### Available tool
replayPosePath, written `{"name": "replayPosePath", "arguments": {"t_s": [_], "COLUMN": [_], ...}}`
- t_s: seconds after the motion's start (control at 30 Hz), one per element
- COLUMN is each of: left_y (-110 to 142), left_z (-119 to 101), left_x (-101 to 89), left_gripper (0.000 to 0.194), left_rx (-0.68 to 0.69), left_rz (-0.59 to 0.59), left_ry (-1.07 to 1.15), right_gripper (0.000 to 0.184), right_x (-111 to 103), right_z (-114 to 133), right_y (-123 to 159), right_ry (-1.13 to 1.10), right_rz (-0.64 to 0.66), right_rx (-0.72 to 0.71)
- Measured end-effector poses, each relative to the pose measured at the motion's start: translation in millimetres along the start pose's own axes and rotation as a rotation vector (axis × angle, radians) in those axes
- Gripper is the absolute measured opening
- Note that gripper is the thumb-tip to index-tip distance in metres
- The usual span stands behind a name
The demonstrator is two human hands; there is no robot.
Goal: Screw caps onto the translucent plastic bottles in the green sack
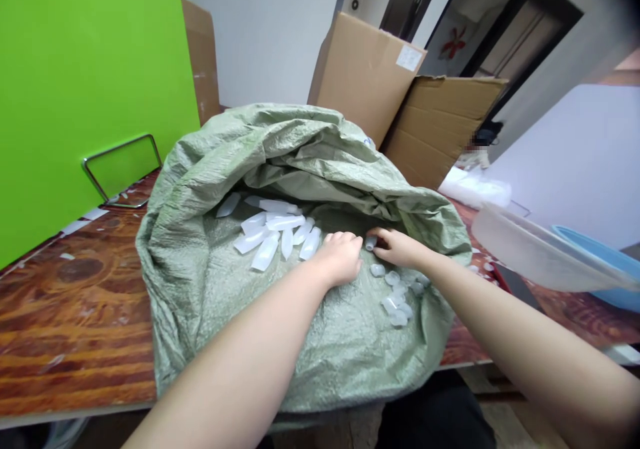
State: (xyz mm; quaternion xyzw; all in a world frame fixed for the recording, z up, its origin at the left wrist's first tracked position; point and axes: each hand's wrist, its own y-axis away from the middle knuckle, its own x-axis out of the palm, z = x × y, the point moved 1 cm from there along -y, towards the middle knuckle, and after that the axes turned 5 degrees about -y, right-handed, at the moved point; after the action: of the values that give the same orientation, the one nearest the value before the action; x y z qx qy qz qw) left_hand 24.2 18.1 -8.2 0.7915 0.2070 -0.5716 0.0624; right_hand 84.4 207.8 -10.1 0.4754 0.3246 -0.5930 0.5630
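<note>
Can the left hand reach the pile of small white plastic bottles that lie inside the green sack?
Probably yes. The left hand rests on the green sack right beside the bottles; the sack's mouth is open and nothing lies between them. The right hand is on the other side.

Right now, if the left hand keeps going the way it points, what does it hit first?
Probably the small clear plastic piece just past the left hand, which the right hand pinches; the hands nearly meet, though depth is unclear.
</note>
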Motion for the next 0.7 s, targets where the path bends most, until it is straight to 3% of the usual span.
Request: {"name": "replayPosePath", "arguments": {"t_s": [0.13, 0.23, 0.33, 0.43, 0.53, 0.63, 0.7], "left_y": [1, 1, 1, 2, 2, 2, 3], "left_z": [2, 3, -2, -8, -9, -8, -7], "left_x": [-0.5, -3.5, -8.1, -11.6, -12.9, -15.7, -18.6], "left_gripper": [0.046, 0.061, 0.071, 0.055, 0.038, 0.036, 0.033], "left_rx": [-0.005, -0.047, -0.048, -0.009, -0.029, -0.052, -0.06], "left_rz": [-0.005, -0.035, -0.11, -0.152, -0.097, -0.087, -0.075], "left_ry": [0.003, 0.007, 0.087, 0.214, 0.246, 0.21, 0.18], "right_gripper": [0.041, 0.037, 0.037, 0.034, 0.038, 0.05, 0.045], "right_x": [-1, -9, -13, -14, -17, -24, -28], "right_z": [7, 21, 46, 70, 70, 45, 23], "right_y": [-6, -1, 17, 38, 53, 64, 75], "right_ry": [-0.033, -0.136, -0.488, -0.748, -0.501, -0.061, 0.174], "right_rz": [-0.025, -0.082, -0.065, -0.014, -0.016, -0.026, 0.037], "right_rx": [0.003, -0.01, -0.089, -0.142, -0.119, 0.027, 0.14]}}
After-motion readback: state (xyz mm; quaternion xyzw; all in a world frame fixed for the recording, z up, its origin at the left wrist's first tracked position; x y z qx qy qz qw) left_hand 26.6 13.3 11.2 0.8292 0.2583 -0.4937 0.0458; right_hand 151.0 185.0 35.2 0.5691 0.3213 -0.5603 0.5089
